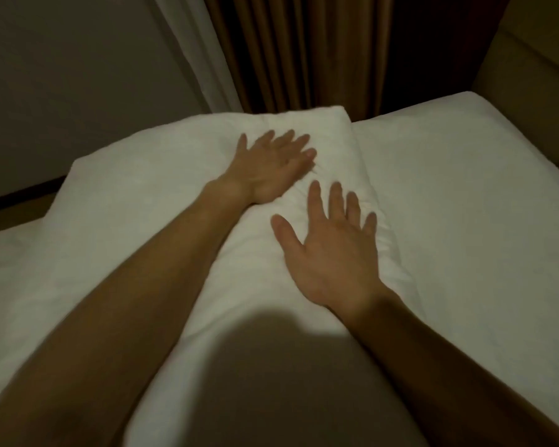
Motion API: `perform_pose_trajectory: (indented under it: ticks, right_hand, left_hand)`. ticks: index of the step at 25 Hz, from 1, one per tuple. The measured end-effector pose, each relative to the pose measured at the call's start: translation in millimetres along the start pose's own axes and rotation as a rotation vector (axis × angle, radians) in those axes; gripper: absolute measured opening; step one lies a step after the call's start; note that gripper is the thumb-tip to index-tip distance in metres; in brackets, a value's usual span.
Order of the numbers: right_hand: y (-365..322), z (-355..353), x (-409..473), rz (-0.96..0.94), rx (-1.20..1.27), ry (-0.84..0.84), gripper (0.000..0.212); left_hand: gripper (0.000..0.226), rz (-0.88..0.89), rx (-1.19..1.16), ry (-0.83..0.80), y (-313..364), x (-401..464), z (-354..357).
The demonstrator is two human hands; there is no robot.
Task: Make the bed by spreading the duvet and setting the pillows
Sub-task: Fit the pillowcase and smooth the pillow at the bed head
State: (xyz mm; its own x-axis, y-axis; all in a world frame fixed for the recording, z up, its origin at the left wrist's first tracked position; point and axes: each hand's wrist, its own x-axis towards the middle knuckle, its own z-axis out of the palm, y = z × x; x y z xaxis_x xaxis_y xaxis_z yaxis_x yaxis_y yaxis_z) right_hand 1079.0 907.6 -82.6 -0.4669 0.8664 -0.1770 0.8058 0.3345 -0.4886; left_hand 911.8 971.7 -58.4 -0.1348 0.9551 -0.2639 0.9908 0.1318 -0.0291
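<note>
A white pillow [239,262] lies lengthwise in the middle of the bed, running from the near edge toward the curtains. My left hand [275,166] rests flat on its far end, palm down, fingers spread. Closer to me, my right hand [333,253] presses flat on the pillow's right side, fingers apart, with small wrinkles under the fingertips. A second white pillow or fold of duvet [126,175] lies beside it on the left. The white bed sheet [465,204] stretches out on the right. A dark shadow covers the pillow's near end.
Brown curtains [304,50] and a strip of white sheer curtain [194,43] hang behind the bed. A grey wall [62,75] is at the left. A padded tan headboard [536,50] stands at the upper right along the bed's edge.
</note>
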Motion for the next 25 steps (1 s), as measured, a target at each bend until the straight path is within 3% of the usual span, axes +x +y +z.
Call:
perform_pose_trajectory:
  ticks: [4, 7, 10, 12, 18, 22, 25]
  right_hand:
    - [35.6, 12.0, -5.6, 0.149, 0.051, -0.079, 0.094]
    - [9.0, -13.3, 2.0, 0.008, 0.032, 0.022, 0.096]
    - [-61.2, -23.1, 36.6, -0.147, -0.051, 0.054, 0.082]
    - [-92.0, -16.4, 59.7, -0.155, -0.119, 0.036, 0.078]
    - [-62.2, 54.0, 79.3, -0.042, -0.392, -0.041, 0.092]
    - [-76.7, 41.3, 78.4, 0.02, -0.299, -0.083, 0.097]
    - [-95.3, 14.5, 17.9, -0.012, -0.217, -0.131, 0.101]
  left_hand:
    - [0.07, 0.027, -0.035, -0.084, 41.1, 16.4, 30.0]
    - [0.071, 0.05, -0.001, 0.057, 9.3, -8.2, -2.9]
    - [0.077, -0.13, 0.059, 0.134, -75.8, -73.3, -21.6]
    - [0.082, -0.305, -0.019, 0.129, -116.3, -113.4, -13.2]
    - [0.087, -0.388, 0.011, 0.1, -120.4, -103.2, 80.8]
    - [0.087, -0.395, -0.107, 0.039, -117.7, -100.8, 70.4]
    - [0.093, -0.416, -0.202, 0.017, -117.3, -168.0, 50.1]
